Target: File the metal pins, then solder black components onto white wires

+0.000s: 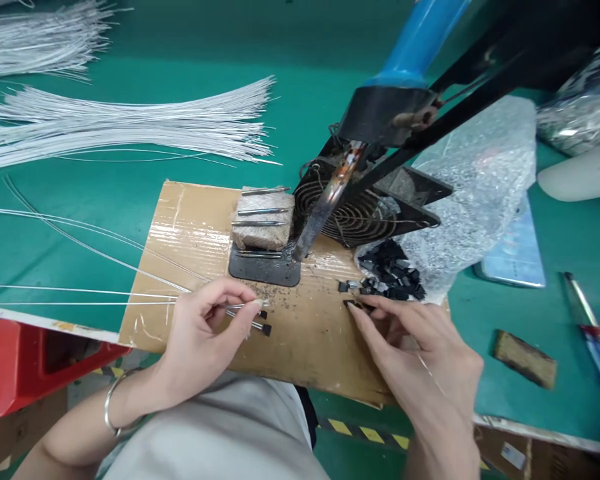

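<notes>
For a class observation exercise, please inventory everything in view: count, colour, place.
wire bundles: several, white, upper left
loose wires: several, white, left
black end pieces: two, beside left hand
table: one, green, throughout
cardboard: one, brown, centre
wrapped block: one, greyish, on cardboard
rods: three, metallic, atop block
plate: one, black, below block
angled tool: one, blue-black, above cardboard
fan: one, black, behind tool
small pieces: many, black, right-centre
plastic bags: two, clear, upper right
flat case: one, light blue, right
cylinder: one, white, far right
worn slab: one, brown, right
screwdriver-like tool: one, blue handle, far right
bin: one, red, lower left
bracelet: one, silvery, left wrist
left hand: one, bare, holding loose wires
right hand: one, bare, near small pieces
</notes>
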